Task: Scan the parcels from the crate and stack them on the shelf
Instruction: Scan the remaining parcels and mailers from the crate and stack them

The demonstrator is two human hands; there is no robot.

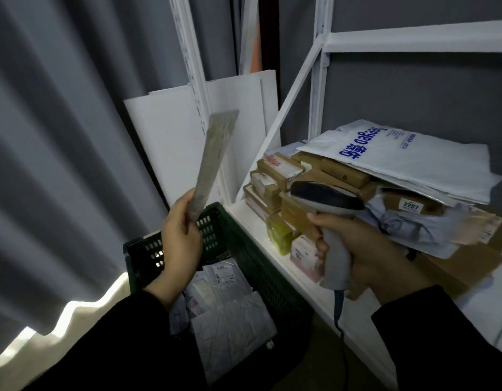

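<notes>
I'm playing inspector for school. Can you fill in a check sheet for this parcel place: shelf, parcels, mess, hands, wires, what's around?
Surface: white shelf, piled with brown boxes and white bags.
Job's things: thin flat parcel held up; scanner; green crate with more parcels.
Clutter: white boards leaning behind the crate.
Grippers: left hand pinches the parcel; right hand grips the scanner.
Cables: scanner cable hangs down.
Surroundings: grey curtain, grey wall.
</notes>
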